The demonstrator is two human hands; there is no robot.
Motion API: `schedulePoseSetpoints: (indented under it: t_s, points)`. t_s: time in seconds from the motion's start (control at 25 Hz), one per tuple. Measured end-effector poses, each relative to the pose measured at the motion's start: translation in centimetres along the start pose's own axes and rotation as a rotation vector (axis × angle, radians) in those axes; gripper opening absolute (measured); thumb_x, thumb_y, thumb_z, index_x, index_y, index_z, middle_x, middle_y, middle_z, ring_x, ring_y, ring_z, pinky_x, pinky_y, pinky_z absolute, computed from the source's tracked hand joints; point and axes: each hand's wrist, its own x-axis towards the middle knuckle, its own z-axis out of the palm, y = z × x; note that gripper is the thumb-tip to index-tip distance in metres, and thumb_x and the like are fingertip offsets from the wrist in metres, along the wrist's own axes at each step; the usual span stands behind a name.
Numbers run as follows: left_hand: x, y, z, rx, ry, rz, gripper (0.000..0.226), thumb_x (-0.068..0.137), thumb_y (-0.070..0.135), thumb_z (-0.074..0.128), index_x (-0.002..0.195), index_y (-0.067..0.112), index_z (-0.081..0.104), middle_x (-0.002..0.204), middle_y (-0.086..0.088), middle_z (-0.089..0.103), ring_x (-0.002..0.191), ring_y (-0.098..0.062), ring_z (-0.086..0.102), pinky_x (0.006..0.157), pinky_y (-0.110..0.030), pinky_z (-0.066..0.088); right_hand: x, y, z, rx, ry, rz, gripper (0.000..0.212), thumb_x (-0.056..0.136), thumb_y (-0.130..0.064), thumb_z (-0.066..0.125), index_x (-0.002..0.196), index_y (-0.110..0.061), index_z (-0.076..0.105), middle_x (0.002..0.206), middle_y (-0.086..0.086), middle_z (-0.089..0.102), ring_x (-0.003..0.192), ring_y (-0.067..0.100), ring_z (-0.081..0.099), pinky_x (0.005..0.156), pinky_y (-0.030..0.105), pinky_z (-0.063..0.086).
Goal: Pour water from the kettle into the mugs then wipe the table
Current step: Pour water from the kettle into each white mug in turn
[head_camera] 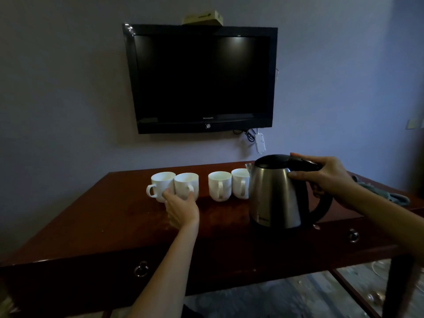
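R hand (330,180) grasps kettle (275,193) handle; L hand (181,210) grips 2nd of 4 mugs (186,185). Pouring seems not begun; wiping w/ cloth (387,196) left.

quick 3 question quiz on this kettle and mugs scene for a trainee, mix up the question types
1. True or false: the right hand grips the kettle by its handle.
2. How many white mugs stand in the row on the table?
3. Which mug does the left hand hold? A) the far left mug B) the second mug from the left C) the mug next to the kettle

Key:
1. True. The fingers curl round the black handle and the kettle sits upright on the table.
2. Four.
3. B. Thumb and fingers sit on either side of its base.
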Motion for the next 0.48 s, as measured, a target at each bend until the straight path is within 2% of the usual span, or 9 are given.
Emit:
schedulePoseSetpoints:
  t_s: [0.12,0.24,0.48]
  points:
    - [0.1,0.3,1.2,-0.020,-0.017,-0.049,0.052,0.090,0.028,0.067,0.133,0.016,0.041,0.125,-0.012,0.063,0.117,-0.036,0.058,0.092,-0.051,0.046,0.0,0.0,-0.1,-0.020,-0.012,-0.004,0.057,0.079,-0.006,0.079,0.131,-0.023,0.064,0.043,-0.002,0.052,0.034,0.012,0.039,0.035,0.023,0.037]
    - [0.1,0.6,1.6,-0.044,-0.044,-0.081,0.053,0.090,0.023,0.067,0.136,0.016,0.040,0.129,-0.013,0.060,0.119,-0.038,0.056,0.092,-0.051,0.045,0.1,-0.2,-0.1,-0.041,-0.025,-0.014,0.057,0.081,-0.004,0.077,0.132,-0.024,0.062,0.044,-0.003,0.057,0.034,0.010,0.042,0.036,0.020,0.039]
    - [-0.7,-0.3,-0.2,0.097,-0.073,0.045,0.070,0.086,0.032,0.073,0.143,0.014,0.035,0.133,-0.013,0.058,0.121,-0.037,0.056,0.091,-0.051,0.048,0.3,-0.5,0.2,-0.030,-0.009,0.006,0.057,0.078,-0.007,0.080,0.131,-0.022,0.065,0.043,-0.003,0.050,0.035,0.012,0.038,0.035,0.022,0.036]
